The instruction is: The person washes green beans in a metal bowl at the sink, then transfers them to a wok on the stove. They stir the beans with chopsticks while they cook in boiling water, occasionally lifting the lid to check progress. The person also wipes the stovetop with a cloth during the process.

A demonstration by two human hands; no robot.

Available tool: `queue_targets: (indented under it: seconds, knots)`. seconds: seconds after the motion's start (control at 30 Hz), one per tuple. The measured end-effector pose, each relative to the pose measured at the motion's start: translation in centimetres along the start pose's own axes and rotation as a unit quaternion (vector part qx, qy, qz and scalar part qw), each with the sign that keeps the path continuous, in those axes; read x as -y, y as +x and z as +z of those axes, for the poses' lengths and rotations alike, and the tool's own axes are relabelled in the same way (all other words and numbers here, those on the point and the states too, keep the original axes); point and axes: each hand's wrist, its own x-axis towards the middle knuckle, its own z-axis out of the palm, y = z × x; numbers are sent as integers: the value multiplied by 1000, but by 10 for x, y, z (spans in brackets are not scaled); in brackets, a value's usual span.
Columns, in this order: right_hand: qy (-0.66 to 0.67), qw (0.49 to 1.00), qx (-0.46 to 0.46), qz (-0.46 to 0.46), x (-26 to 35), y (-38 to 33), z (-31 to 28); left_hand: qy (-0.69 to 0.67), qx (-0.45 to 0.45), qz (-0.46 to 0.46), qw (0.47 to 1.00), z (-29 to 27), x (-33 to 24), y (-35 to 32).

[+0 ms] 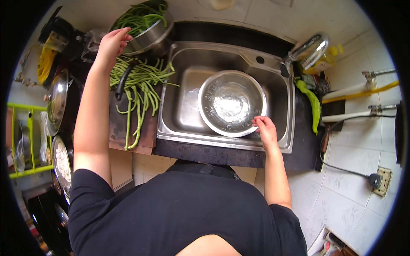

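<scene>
Green beans (139, 85) lay heaped on the board left of the sink (188, 123), more in the pot (147, 25) behind. The left hand (112, 42) gripped that pot's rim; the right hand (265, 128) held the water-filled bowl (230, 102) in the sink. No beans were in the water yet.

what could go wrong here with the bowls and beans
The left hand grips the rim of the bean bowl, which sits tilted at the counter's back; it may tip and spill. Loose beans overhang the board and could drop. The right hand holds the water bowl, which may slosh.
</scene>
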Motion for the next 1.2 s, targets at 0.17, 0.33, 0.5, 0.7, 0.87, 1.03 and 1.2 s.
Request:
queue_targets:
  seconds: [0.17,0.33,0.5,0.7,0.87,1.03,1.2]
  knots:
    - [2,1000,-26,15,-20,4,-16,-29,113,34,993,65,47,-92]
    - [-77,996,-38,-16,-39,23,-20,46,285,-105,952,119,140,-172]
    - [-404,889,-185,-109,-58,63,-23,116,292,-137,939,146,186,-198]
    - [-344,934,-83,-56,-86,131,-42,55,180,-281,941,189,221,-185]
    - [-417,903,-95,-45,-78,145,-40,-83,288,-366,881,202,227,-175]
    - [-401,901,-144,-77,-74,135,-28,-70,266,-363,890,205,240,-170]
    - [-338,923,-159,-89,-45,119,-7,-69,228,-348,907,197,238,-167]
